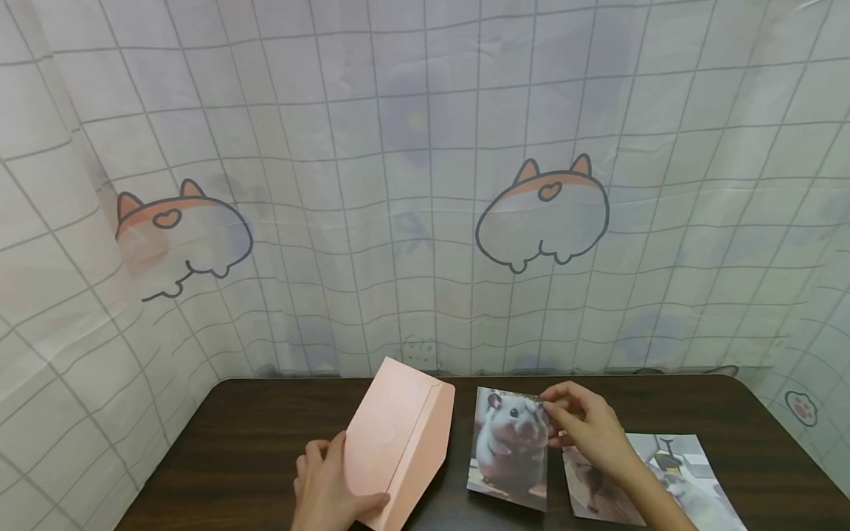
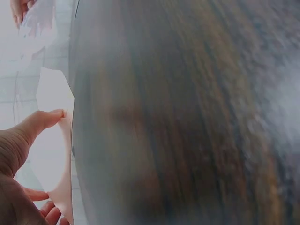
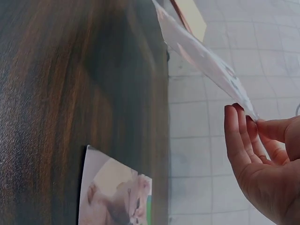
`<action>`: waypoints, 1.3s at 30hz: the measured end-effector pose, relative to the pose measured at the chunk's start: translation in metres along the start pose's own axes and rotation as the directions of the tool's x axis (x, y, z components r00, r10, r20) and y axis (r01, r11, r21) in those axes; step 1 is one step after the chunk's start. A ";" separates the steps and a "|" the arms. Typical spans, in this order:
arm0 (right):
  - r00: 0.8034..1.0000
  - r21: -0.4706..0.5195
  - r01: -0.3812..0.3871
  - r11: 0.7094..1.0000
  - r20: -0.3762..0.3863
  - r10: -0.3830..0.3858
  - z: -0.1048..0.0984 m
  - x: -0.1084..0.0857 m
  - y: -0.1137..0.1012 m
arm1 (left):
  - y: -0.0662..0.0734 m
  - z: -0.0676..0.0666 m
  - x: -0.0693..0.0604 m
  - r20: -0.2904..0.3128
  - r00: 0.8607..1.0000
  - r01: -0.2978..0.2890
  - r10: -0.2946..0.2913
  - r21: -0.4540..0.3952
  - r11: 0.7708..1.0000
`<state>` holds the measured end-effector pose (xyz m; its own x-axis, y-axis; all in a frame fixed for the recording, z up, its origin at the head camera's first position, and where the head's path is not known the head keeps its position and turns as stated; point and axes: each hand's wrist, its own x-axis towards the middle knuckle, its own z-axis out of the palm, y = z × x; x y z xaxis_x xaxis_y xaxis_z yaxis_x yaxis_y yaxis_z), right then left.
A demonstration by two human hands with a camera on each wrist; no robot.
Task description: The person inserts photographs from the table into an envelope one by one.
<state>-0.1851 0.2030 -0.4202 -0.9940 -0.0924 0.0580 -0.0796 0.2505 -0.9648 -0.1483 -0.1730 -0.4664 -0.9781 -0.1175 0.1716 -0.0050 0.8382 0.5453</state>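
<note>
My left hand (image 1: 325, 483) grips a pale pink envelope (image 1: 388, 435) by its lower part, thumb on the near side and fingers at the left. The envelope is tilted, with a tapered flap along its right side. In the left wrist view the envelope (image 2: 51, 93) looks washed out by light. To its right, my right hand (image 1: 591, 428) pinches a hamster picture card (image 1: 511, 450) at its upper right edge. The right wrist view shows this card (image 3: 201, 58) nearly edge-on, raised off the table between thumb and fingers. Card and envelope are apart.
On the dark wooden table (image 1: 232, 450), more animal picture cards (image 1: 697, 479) lie at the right, partly hidden by my right forearm. A white grid-patterned curtain (image 1: 358, 221) with cartoon animals hangs behind the table and along both sides.
</note>
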 end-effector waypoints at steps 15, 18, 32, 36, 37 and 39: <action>0.999 0.047 0.019 0.999 0.048 -0.022 0.005 0.001 -0.005 | 0.014 0.005 0.005 0.055 0.998 -0.036 0.035 0.017 0.999; 0.998 0.063 0.031 0.998 0.053 -0.034 0.008 0.001 -0.004 | 0.016 0.005 0.006 0.069 0.996 -0.051 0.050 0.007 0.999; 0.999 0.144 -0.039 0.989 -0.010 0.041 0.025 0.000 -0.007 | 0.024 0.011 0.002 0.008 0.996 -0.087 0.087 0.083 0.993; 0.997 0.158 -0.067 0.985 -0.030 0.072 0.030 -0.001 -0.008 | 0.028 0.012 0.001 0.010 0.997 -0.080 0.079 0.080 0.994; 0.997 0.158 -0.069 0.985 -0.034 0.075 0.032 -0.001 -0.008 | 0.029 0.012 0.001 0.005 0.996 -0.085 0.085 0.079 0.993; 0.995 0.156 -0.076 0.985 -0.046 0.084 0.034 -0.001 -0.008 | 0.031 0.013 0.000 -0.008 0.995 -0.095 0.096 0.075 0.993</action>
<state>-0.1812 0.1685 -0.4211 -0.9996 -0.0264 -0.0115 0.0087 0.1037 -0.9946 -0.1509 -0.1398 -0.4603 -0.9724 -0.0407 0.2297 0.0725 0.8831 0.4635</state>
